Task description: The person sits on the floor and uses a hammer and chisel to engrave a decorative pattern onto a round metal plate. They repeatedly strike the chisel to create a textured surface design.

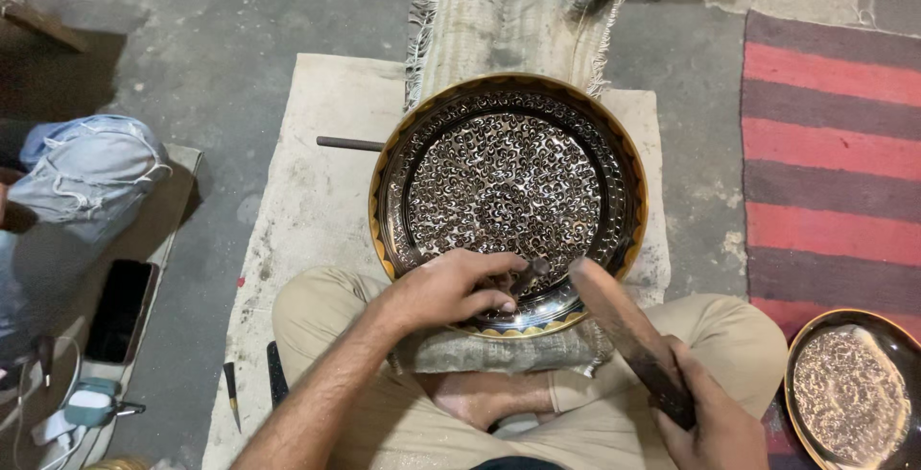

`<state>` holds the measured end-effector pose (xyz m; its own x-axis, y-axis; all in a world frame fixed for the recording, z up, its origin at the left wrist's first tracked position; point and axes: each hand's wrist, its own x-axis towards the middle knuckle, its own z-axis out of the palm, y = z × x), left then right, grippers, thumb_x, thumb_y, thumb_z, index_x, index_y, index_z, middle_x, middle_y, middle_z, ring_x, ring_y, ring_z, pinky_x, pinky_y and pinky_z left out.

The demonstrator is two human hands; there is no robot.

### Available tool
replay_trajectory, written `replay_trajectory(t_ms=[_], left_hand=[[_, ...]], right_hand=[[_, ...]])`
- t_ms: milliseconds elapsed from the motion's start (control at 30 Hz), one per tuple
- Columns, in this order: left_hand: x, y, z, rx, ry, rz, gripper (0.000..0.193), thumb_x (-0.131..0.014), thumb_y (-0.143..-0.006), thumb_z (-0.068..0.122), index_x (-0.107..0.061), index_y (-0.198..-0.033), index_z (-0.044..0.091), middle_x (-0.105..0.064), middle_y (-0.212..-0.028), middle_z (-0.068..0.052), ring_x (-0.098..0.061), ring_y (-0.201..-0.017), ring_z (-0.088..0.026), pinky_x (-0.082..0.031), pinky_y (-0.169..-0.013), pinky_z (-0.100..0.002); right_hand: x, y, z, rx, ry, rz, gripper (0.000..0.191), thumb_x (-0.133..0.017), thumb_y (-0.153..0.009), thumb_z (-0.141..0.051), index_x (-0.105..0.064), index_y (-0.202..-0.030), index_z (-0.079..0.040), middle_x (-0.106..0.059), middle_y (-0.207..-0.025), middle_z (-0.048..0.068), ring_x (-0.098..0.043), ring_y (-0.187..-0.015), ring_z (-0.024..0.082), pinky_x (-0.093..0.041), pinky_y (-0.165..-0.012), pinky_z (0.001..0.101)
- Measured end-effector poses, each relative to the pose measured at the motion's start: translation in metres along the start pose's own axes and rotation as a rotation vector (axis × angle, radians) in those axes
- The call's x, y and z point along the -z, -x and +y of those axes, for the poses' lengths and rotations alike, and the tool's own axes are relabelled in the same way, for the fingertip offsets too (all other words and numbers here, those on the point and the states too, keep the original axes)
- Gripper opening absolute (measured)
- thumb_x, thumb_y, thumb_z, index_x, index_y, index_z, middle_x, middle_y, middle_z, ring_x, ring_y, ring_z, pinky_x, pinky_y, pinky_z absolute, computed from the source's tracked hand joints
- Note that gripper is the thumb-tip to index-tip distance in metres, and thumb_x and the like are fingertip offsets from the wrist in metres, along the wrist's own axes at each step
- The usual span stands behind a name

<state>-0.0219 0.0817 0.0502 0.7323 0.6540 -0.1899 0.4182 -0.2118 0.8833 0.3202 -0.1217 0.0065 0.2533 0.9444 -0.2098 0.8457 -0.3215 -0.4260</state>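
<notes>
Left hand (451, 290): fingers pinched around a small metal chisel (531, 271), tip on the near rim of the engraved round tray (508, 197).
Right hand (715, 417): fist wrapped on a wooden mallet (628, 331).
Mallet axis: runs up-left, head just right of the chisel.
Tray: propped on a cloth-covered block (513, 14), ahead of the crossed legs.
Labels: none seen.

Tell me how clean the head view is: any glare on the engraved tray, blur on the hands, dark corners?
Head view: the engraved tray is sharp, with bright glints on its lower rim but no washed-out glare. The wooden mallet in the right hand is slightly motion-blurred; the left hand on the chisel is crisp. The left edge by the phone sits in shadow.
</notes>
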Motion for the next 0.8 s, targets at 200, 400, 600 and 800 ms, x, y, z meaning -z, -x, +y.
replay_trajectory(t_ms=[200, 400, 600, 800], left_hand=[[-0.001, -0.002, -0.001, -0.187, -0.068, -0.029, 0.048, -0.075, -0.089, 0.027, -0.065, -0.134, 0.014, -0.078, -0.115, -0.011, -0.076, -0.103, -0.027, -0.06, -0.092, -0.041], [-0.004, -0.004, -0.006, -0.161, -0.092, -0.043, 0.047, -0.074, -0.091, 0.027, -0.062, -0.135, 0.014, -0.078, -0.106, -0.012, -0.076, -0.097, -0.027, -0.06, -0.089, -0.041], [-0.004, -0.005, -0.006, -0.152, -0.081, -0.044, 0.048, -0.073, -0.09, 0.026, -0.063, -0.135, 0.014, -0.078, -0.106, -0.012, -0.077, -0.097, -0.027, -0.06, -0.088, -0.041], [-0.003, -0.004, -0.005, -0.175, -0.082, -0.042, 0.047, -0.074, -0.09, 0.025, -0.064, -0.134, 0.014, -0.077, -0.11, -0.012, -0.076, -0.1, -0.028, -0.06, -0.089, -0.041]], right_hand=[[-0.01, -0.002, 0.007, -0.044, 0.045, -0.078, 0.094, -0.089, -0.071, -0.022, -0.046, -0.155, -0.025, -0.076, -0.116, 0.014, -0.074, -0.108, 0.029, -0.058, -0.088, 0.0386], [-0.025, -0.007, -0.004, -0.007, -0.729, 0.159, 0.059, -0.086, -0.088, -0.007, -0.051, -0.135, 0.0, -0.068, -0.101, 0.032, -0.07, -0.096, 0.039, -0.058, -0.086, 0.0439], [-0.018, -0.022, -0.024, 0.116, -0.838, 0.047, 0.072, -0.08, -0.082, -0.005, -0.051, -0.148, -0.006, -0.063, -0.095, 0.017, -0.065, -0.085, 0.021, -0.054, -0.075, 0.0338], [-0.016, -0.019, -0.034, 0.073, -0.654, 0.079, 0.067, -0.082, -0.08, -0.01, -0.055, -0.141, -0.009, -0.07, -0.095, 0.017, -0.071, -0.087, 0.026, -0.057, -0.08, 0.0356]])
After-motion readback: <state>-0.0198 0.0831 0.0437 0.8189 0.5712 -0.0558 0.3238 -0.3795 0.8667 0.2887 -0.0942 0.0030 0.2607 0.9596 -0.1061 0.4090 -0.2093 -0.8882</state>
